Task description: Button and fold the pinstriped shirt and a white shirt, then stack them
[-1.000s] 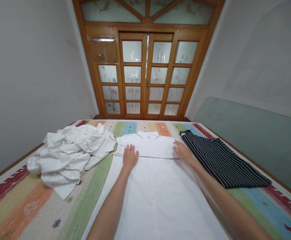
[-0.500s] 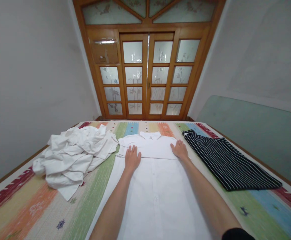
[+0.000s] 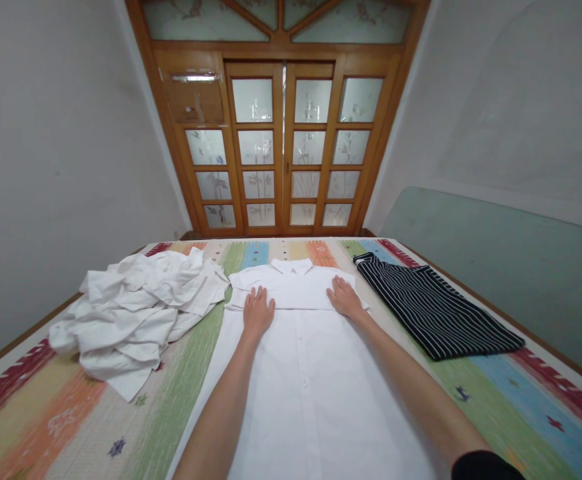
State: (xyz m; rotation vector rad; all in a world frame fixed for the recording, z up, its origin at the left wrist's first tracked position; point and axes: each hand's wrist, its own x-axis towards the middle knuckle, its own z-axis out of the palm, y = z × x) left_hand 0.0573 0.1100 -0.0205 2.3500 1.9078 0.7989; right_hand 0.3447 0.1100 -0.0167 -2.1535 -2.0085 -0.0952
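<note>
A white shirt lies flat in front of me, its collar at the far end and its buttoned front facing up. Its sleeves are laid across the chest, forming a band below the collar. On the left part of that band rests my left hand, palm down with fingers stretched out. My right hand lies flat on the band's right part, near the shoulder, fingers spread. Neither hand grips the cloth.
A crumpled heap of white cloth lies to the left. Black-and-white striped folded cloth is on the right. Everything sits on a colourful striped cover. Wooden glazed doors stand beyond, with walls on both sides.
The whole view has shifted slightly, so things appear a little farther left. Both hands stay flat on nearly the same places of the shirt.
</note>
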